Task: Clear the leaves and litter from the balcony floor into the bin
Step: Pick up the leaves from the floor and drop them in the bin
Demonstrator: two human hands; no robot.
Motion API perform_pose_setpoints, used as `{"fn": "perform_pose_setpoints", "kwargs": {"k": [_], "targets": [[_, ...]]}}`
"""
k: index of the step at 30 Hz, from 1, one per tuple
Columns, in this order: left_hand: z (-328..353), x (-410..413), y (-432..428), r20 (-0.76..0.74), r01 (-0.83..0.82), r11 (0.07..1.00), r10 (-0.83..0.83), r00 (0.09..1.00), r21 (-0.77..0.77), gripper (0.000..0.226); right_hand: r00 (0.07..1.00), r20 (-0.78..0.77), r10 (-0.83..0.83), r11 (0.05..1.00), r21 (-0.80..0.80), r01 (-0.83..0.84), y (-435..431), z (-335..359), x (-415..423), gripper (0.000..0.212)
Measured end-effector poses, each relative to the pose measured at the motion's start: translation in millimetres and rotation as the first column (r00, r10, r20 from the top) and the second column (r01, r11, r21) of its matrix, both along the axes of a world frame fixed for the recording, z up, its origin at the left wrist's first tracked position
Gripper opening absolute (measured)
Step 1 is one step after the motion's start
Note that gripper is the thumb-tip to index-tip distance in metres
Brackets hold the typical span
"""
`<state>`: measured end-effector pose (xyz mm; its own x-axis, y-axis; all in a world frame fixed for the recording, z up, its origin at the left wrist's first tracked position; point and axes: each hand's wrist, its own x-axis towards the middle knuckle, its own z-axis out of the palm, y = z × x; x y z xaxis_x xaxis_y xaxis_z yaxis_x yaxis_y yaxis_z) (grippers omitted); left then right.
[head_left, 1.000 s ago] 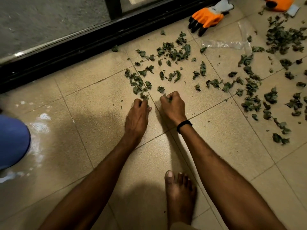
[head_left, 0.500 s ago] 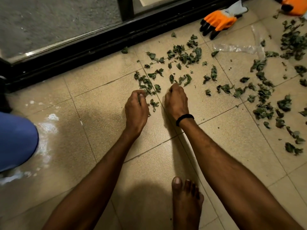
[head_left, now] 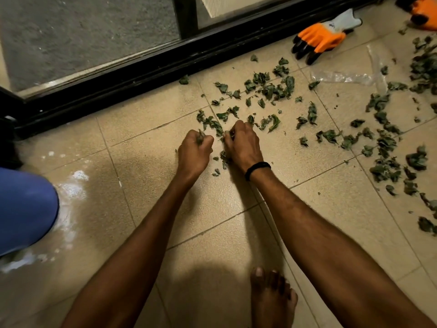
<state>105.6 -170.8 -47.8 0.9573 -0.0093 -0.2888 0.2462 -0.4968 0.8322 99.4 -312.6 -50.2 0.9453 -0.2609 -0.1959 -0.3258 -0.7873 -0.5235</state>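
Two grips, left hand (head_left: 194, 152) and right hand (head_left: 243, 147), curled round leaves (head_left: 269, 89) on beige tiled floor (head_left: 142, 166) beside black door track (head_left: 142, 76).

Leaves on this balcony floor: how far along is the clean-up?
Early to midway. The beige floor tiles near the person's bare foot show almost no leaves. The left hand and right hand each grip a clump of dried green leaves. Many more lie scattered to the right, plus a clear plastic wrapper.
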Motion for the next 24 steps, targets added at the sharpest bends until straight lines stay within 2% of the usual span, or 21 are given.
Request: {"fn": "perform_pose_setpoints", "kwargs": {"k": [2,4,7,10,13,15,17,20,24], "targets": [[6,-2,5,-0.139,-0.149,0.961,0.119,0.983,-0.233,0.015,0.998,0.01,-0.061,0.996,0.07,0.06,-3,3,1,0.014],[9,-5,11,-0.184,-0.24,0.907,0.185,0.965,-0.347,0.012,0.99,0.059,-0.128,0.98,0.159,0.117,-7,4,-2,0.008],[4,-10,18,-0.119,-0.232,0.924,0.205,0.972,-0.304,0.007,0.981,0.137,-0.137,0.981,0.157,0.115,-7,4,-14,0.019],[-1,-16,20,-0.061,-0.186,0.965,0.177,0.982,-0.186,0.019,0.991,0.102,-0.092,0.995,0.051,0.087,8,-2,-31,0.03],[-2,-22,22,-0.049,-0.219,0.967,0.214,0.976,-0.13,0.025,0.993,0.116,-0.002,0.999,-0.051,0.008,30,-13,-48,0.042],[-4,-24,26,-0.068,-0.258,0.958,0.251,0.966,-0.124,0.025,0.984,0.154,0.086,0.983,-0.173,-0.059,39,-22,-54,0.045],[-5,-24,31,-0.109,-0.31,0.94,0.297,0.949,-0.144,0.025,0.966,0.188,0.179,0.951,-0.286,-0.121,45,-28,-55,0.044],[-4,-23,39,-0.151,-0.375,0.912,0.352,0.924,-0.168,0.025,0.921,0.254,0.296,0.907,-0.376,-0.188,46,-35,-51,0.03],[3,-25,47,-0.143,-0.402,0.895,0.38,0.914,-0.193,0.027,0.953,0.222,0.207,0.932,-0.34,-0.124,42,-33,-35,0.019]]}}
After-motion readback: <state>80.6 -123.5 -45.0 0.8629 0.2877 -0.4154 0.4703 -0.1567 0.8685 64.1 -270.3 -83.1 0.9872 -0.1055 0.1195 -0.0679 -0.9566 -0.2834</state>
